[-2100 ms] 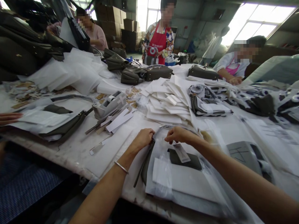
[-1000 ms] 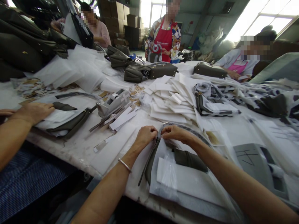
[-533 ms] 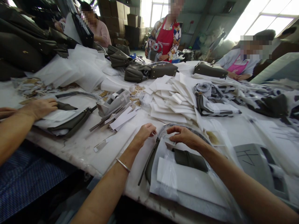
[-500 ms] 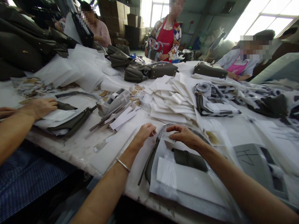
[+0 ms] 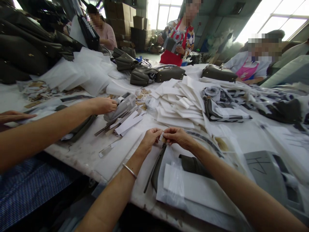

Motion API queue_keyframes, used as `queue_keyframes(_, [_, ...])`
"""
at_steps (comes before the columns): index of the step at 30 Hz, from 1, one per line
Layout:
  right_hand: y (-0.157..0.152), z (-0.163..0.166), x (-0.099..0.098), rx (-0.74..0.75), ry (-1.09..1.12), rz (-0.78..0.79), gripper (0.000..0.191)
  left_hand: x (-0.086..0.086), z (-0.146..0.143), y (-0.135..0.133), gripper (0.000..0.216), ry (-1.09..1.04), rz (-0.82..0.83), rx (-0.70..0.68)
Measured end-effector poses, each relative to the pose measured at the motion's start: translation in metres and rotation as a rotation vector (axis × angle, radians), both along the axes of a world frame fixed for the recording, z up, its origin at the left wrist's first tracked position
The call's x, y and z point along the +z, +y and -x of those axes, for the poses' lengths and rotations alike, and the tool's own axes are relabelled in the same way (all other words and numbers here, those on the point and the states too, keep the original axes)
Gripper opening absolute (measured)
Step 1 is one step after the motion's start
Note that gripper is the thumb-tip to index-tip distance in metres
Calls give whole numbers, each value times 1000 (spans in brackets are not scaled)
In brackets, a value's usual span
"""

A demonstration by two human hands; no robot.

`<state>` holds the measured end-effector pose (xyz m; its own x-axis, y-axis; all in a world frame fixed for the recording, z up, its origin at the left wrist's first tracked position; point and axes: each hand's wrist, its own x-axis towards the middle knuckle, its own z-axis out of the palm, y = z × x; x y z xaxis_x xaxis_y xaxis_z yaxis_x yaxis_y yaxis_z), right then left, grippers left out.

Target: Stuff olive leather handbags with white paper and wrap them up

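My left hand point(image 5: 150, 138) and my right hand point(image 5: 177, 136) meet above the top edge of a flat olive bag point(image 5: 193, 165) that lies on the table in white wrapping point(image 5: 200, 190). Both hands pinch one small pale piece point(image 5: 162, 137) between thumb and fingers; I cannot make out what it is. A thin dark strap point(image 5: 154, 167) runs down the bag's left side, just below my left hand. A metal bangle sits on my left wrist.
A neighbour's hand point(image 5: 102, 104) on the left reaches to a grey tape dispenser point(image 5: 122, 104). White card strips point(image 5: 126, 124), a heap of white sheets point(image 5: 177, 104), finished bags point(image 5: 156, 74) and a second dispenser point(image 5: 267, 172) cover the table. Three other people work at the far side.
My hands have come back together and now pinch the small piece. The neighbour's arm has reached right from the bag on the left to the tape dispenser. The person in the red apron lifted a bag.
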<state>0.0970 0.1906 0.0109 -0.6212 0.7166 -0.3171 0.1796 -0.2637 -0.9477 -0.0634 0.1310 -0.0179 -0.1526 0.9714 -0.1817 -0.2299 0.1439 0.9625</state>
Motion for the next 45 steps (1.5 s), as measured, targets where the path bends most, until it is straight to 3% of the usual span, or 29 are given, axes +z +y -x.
queue_keyframes(4, [1,14,3,-52,-143,-64,40,1,1,0,34,70,-18,26])
queue_keyframes(10, [-7,23,6,-133,-180,-22,16,16,-4,-12,25,305,-132,5])
queue_keyframes(14, [-15,20,3,-258,-117,-7,12,17,0,-13,41,509,13,-8])
queue_keyframes(17, [-20,16,3,-298,-65,-4,11,14,6,-9,43,526,113,-110])
queue_keyframes(20, [-20,12,6,-250,-44,1,8,13,10,-6,36,576,40,-211])
queue_keyframes(24, [-18,12,7,-161,-55,-66,18,16,6,-7,24,768,-140,-31])
queue_keyframes(29, [-18,13,-2,-169,-235,-296,13,19,7,-10,17,865,-100,239])
queue_keyframes(32, [-16,10,-9,-134,-288,-404,12,23,11,-14,19,842,-120,305])
queue_keyframes(34, [-13,7,-14,-98,-339,-505,14,27,13,-19,20,803,-176,246])
queue_keyframes(35, [-11,6,-15,-75,-358,-546,14,29,14,-22,22,762,-211,145])
queue_keyframes(38, [-7,0,-19,-7,-342,-601,17,33,19,-33,30,548,-272,-314])
queue_keyframes(40, [-4,-4,-19,33,-323,-636,17,35,23,-38,32,381,-270,-537])
queue_keyframes(41, [-4,-5,-18,55,-330,-661,16,36,25,-39,32,323,-261,-569])
queue_keyframes(43, [-6,-6,-14,100,-366,-727,12,38,28,-38,34,263,-253,-501])
queue_keyframes(45, [-10,-6,-7,171,-414,-830,12,39,29,-34,36,291,-257,-260])
